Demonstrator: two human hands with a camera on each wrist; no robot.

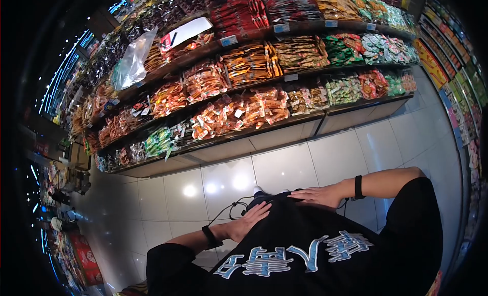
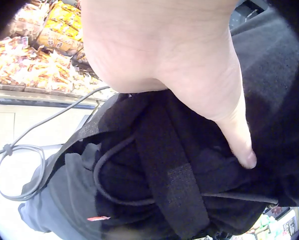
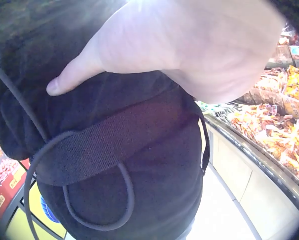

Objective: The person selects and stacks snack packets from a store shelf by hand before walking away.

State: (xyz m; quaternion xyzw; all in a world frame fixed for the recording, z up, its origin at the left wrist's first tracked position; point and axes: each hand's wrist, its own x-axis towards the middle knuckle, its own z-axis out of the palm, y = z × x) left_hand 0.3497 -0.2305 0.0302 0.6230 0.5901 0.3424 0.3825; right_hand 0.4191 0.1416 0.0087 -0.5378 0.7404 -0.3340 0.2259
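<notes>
My left hand (image 1: 247, 225) rests on the front of a black T-shirt (image 1: 315, 219), fingers extended toward the middle. Across from it, my right hand (image 1: 323, 195) lies flat on the same shirt, fingers pointing inward. In the left wrist view, the thumb reaches down over dark cloth beside a wide black strap (image 2: 174, 170). A thin grey cable (image 2: 57, 121) loops out to the side there. The right wrist view shows the thumb against the dark cloth, above a black strap (image 3: 104, 145) and a looped cord (image 3: 129, 195). Neither hand holds anything.
Tiered shelves of wrapped snacks (image 1: 264, 105) run across in front. A clear plastic bag (image 1: 134, 59) hangs by a white sign (image 1: 188, 32) on the upper left. Pale floor tiles (image 1: 284, 164) lie between shelves and body. More stocked shelves (image 1: 457, 77) stand at the right.
</notes>
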